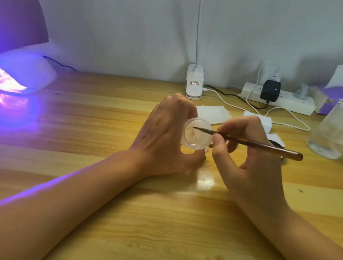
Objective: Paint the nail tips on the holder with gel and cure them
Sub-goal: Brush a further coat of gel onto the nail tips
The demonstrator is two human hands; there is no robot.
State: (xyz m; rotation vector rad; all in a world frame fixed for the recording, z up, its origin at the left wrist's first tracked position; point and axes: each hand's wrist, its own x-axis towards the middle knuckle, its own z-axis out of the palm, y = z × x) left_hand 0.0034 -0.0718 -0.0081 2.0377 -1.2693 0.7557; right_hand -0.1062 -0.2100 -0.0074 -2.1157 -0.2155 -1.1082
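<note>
The left hand (161,137) grips a small clear gel pot (197,134) above the wooden bench (96,216); the right hand (253,157) pinches a brush (248,143), tip inside the pot. Far left of the hands glows a purple curing lamp (20,73); a power strip (283,100) sits beyond them against the pale wall.

I get a bright, mostly even view. At ten o'clock the curing lamp (20,71) blows out violet-white and tints the table (84,122) beneath it. A white glare spot sits just below centre. At three o'clock the bottle (338,128) smears soft, and grey shadow dulls the wall (318,49) at two.
</note>
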